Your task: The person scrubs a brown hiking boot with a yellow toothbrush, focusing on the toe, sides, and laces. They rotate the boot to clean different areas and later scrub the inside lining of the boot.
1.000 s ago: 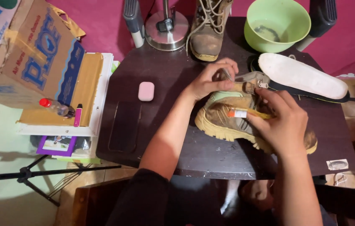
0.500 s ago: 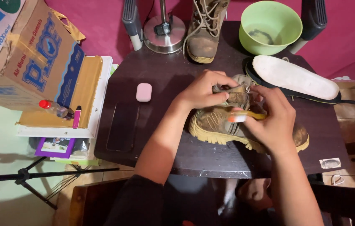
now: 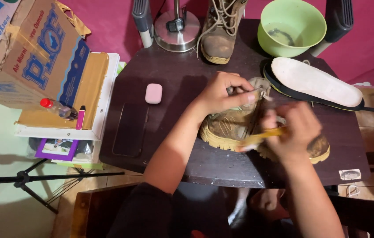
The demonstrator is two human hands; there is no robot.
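Scrubbing step under way, judging by the blur: left hand (image 3: pixel 222 92) clamped on the tan boot (image 3: pixel 235 128) lying mid-table (image 3: pixel 165 145), right hand (image 3: pixel 295 132) closed round a yellow brush (image 3: pixel 262 136). Next calls for steady hold, short strokes.

I see a second boot (image 3: pixel 221 28) upright at the table's (image 3: pixel 187 79) far edge, between a metal lamp base (image 3: pixel 176 31) and a green bowl (image 3: pixel 292 27). A white insole (image 3: pixel 314 81) lies near the right edge, a pink case (image 3: pixel 153 93) and dark phone (image 3: pixel 131 129) toward the left edge. Beyond the left edge I make out a cardboard box (image 3: pixel 37 53).
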